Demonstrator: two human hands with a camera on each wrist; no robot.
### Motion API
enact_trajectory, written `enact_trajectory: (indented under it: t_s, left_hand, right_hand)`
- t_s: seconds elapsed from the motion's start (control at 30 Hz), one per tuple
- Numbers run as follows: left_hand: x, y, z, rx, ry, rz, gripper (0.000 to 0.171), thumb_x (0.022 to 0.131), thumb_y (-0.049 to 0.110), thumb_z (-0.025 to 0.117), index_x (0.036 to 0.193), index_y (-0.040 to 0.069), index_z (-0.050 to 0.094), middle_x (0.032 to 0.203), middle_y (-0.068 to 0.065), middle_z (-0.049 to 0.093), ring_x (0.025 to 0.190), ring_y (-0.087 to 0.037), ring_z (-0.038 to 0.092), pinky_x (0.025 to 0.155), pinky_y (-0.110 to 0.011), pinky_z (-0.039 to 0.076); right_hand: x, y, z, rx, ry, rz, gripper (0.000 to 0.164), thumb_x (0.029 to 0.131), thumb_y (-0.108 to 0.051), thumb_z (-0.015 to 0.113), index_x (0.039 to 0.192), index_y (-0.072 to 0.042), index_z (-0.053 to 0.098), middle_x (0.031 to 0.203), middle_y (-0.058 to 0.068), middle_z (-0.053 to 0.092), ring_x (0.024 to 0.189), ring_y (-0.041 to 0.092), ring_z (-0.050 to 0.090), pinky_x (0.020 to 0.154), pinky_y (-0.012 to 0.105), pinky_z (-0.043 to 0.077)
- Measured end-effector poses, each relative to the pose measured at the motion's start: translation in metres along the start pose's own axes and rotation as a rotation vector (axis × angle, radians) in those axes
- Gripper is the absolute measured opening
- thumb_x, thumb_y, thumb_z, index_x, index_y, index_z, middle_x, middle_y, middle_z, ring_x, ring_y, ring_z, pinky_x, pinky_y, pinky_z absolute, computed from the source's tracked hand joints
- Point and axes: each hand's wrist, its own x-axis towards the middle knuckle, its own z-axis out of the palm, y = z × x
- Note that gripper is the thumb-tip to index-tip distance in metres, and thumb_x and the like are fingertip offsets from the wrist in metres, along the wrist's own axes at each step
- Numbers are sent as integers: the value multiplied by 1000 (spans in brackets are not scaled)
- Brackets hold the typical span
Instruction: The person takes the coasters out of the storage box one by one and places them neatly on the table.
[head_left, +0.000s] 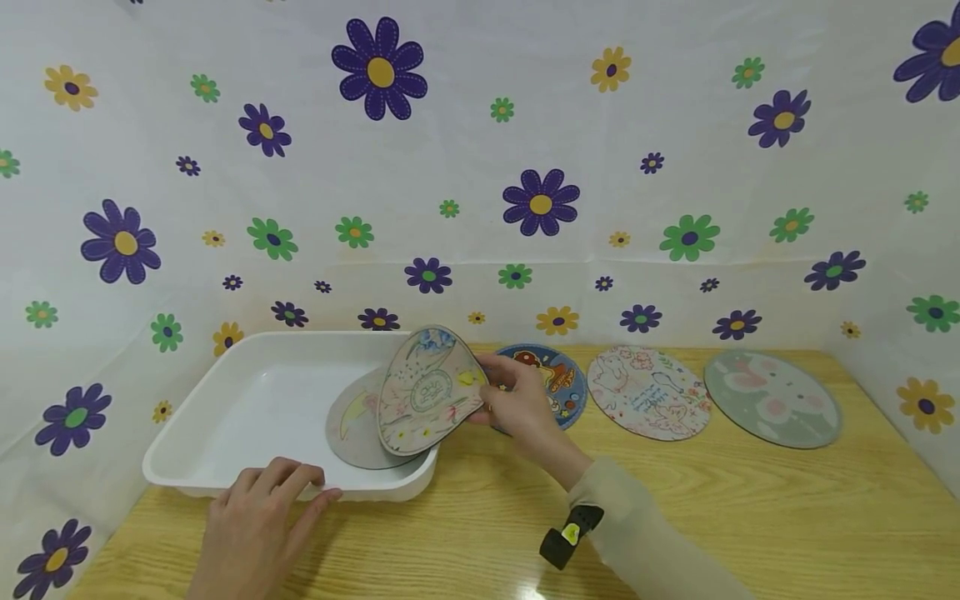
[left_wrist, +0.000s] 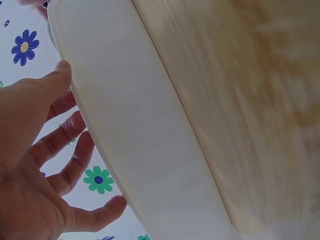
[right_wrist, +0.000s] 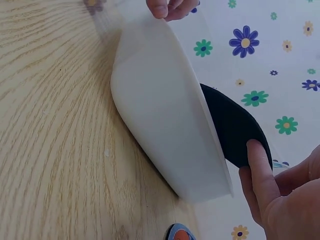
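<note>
My right hand [head_left: 517, 400] pinches the edge of a round floral mouse pad [head_left: 427, 396], thumb on its printed face. The pad tilts up and bends over the right end of a white plastic tub [head_left: 225, 375]. Its black underside [right_wrist: 235, 125] faces the right wrist view, with my fingers against it. Another round pad [head_left: 352, 429], grey with a yellow shape, lies inside the tub, partly hidden behind the floral one. My left hand [head_left: 262, 517] rests on the tub's front rim. In the left wrist view, its fingers [left_wrist: 75, 160] are spread and loosely bent along the rim.
To the right of the tub, a row of round pads lies on the wooden table [head_left: 480, 542]: a blue one [head_left: 566, 383] partly behind my right hand, a pink-and-white one [head_left: 648, 392], and a grey-green one [head_left: 772, 398]. A flower-patterned white cloth [head_left: 465, 150] hangs behind.
</note>
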Motion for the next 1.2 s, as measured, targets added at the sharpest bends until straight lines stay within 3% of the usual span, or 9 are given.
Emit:
enact_trajectory:
  t_s: [0.23, 0.5, 0.8, 1.03, 1.2]
  left_hand:
    - [1, 2, 0, -5, -2, -10, 25, 79, 36, 87, 93, 23, 71, 96, 0, 69, 86, -34, 66, 67, -62, 54]
    - [2, 2, 0, -17, -26, -20, 24, 80, 37, 86, 94, 23, 71, 97, 1, 69, 87, -33, 66, 68, -62, 54]
    - [2, 2, -1, -15, -42, -26, 24, 79, 36, 87, 92, 24, 70, 97, 0, 69, 85, -32, 65, 68, -60, 55]
    - [2, 2, -1, -21, -55, -36, 23, 80, 36, 87, 92, 25, 70, 97, 0, 69, 86, -32, 64, 70, -61, 54]
    - [3, 1, -1, -26, -40, -30, 23, 81, 35, 86, 93, 24, 71, 97, 0, 69, 87, -33, 65, 69, -62, 54]
  right_hand:
    - [-2, -1, -5, 29, 4, 23, 46, 97, 9, 56, 139, -8, 61, 120, 20, 64, 86, 19, 73, 75, 38, 64]
    - [-4, -2, -9, 57, 13, 24, 47, 97, 8, 57, 141, -9, 60, 116, 20, 63, 84, 18, 73, 68, 31, 63]
    - [-10, -4, -17, 63, 6, 27, 46, 99, 7, 57, 142, -8, 58, 119, 20, 61, 87, 22, 73, 77, 42, 64]
    - [-13, -5, -20, 75, 1, 18, 46, 98, 9, 57, 142, -6, 57, 123, 23, 61, 86, 22, 73, 69, 31, 63]
    - [-15, -7, -22, 73, -5, 10, 45, 98, 9, 56, 141, -6, 58, 123, 23, 62, 84, 18, 73, 68, 30, 63]
